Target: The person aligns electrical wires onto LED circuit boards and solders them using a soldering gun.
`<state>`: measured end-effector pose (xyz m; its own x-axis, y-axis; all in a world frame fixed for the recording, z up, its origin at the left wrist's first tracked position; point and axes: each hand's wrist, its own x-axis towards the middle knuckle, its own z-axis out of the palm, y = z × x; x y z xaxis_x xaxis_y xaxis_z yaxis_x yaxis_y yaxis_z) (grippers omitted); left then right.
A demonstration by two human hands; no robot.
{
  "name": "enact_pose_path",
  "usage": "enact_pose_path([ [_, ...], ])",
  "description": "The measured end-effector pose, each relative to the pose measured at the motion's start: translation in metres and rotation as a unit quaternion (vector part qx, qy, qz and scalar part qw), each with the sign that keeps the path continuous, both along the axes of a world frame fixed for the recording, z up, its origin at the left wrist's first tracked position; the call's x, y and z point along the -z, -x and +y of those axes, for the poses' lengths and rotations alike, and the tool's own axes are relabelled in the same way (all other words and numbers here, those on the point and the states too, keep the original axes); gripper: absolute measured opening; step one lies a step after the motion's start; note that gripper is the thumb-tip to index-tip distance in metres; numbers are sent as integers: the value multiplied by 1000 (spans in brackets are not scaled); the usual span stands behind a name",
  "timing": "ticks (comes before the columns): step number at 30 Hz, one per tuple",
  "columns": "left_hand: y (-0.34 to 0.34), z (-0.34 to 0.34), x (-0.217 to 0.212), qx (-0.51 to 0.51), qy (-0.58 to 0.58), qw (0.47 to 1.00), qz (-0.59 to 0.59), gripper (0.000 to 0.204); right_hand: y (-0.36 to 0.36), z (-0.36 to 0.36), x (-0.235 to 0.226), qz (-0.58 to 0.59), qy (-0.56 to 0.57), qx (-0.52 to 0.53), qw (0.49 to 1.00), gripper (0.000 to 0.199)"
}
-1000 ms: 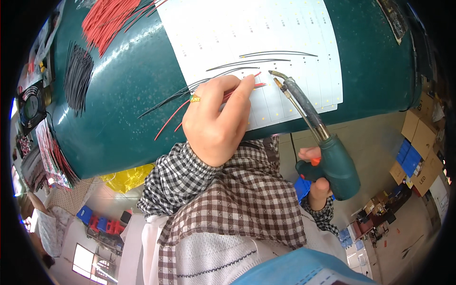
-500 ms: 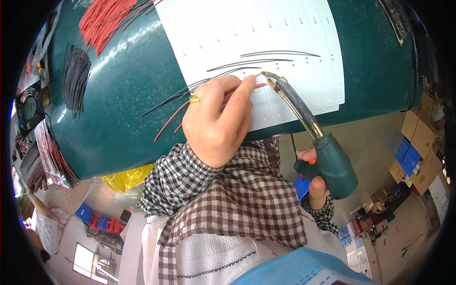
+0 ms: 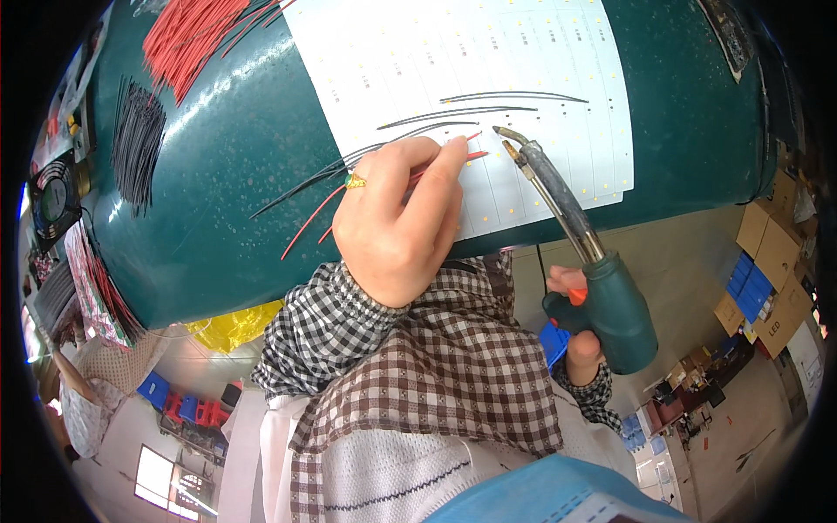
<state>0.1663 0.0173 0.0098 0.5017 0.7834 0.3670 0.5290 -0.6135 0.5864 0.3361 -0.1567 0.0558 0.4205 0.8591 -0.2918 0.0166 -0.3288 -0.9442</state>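
Observation:
My left hand (image 3: 392, 222) rests on a white LED circuit board sheet (image 3: 545, 170), thumb and fingertips pinched on a red wire (image 3: 311, 224). The wire's tip points right, just past my fingertips, and another red wire end lies below it. My right hand (image 3: 584, 349) grips a green-handled soldering gun (image 3: 621, 305) with a red trigger. Its bent dark tip is slightly right of the red wire end, apart from it. Several thin black wires (image 3: 514, 95) lie across the board above my left hand.
The green table (image 3: 235, 174) carries a bundle of red wires (image 3: 190, 39) and a bundle of black wires (image 3: 138, 144) at the left. Past its left edge are a black fan (image 3: 54, 196) and a yellow bag (image 3: 234, 327). Cardboard boxes (image 3: 780, 314) stand at the right.
The soldering gun has drawn back a little to the right, its tip moving off the red wire end. My left hand has hardly moved.

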Motion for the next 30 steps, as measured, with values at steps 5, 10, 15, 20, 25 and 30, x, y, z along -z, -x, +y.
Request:
enact_pose_path([
  [5,-1,0,0,-1,-1,1000,0,35,-3,1,2,33,4,12,999,75],
  [10,-6,1,-14,-1,-2,1000,-12,40,-5,6,-1,-78,4,56,995,95],
  [15,-16,2,-20,13,39,999,3,46,6,7,-4,-101,0,89,991,99],
  [20,-20,1,-8,21,22,999,42,46,-5,-4,0,-89,12,86,992,100],
  [25,-22,0,-6,33,22,999,20,49,-12,-15,4,38,26,66,997,103],
  [30,-25,1,-8,10,20,999,38,49,-15,-15,-3,56,48,40,996,103],
])
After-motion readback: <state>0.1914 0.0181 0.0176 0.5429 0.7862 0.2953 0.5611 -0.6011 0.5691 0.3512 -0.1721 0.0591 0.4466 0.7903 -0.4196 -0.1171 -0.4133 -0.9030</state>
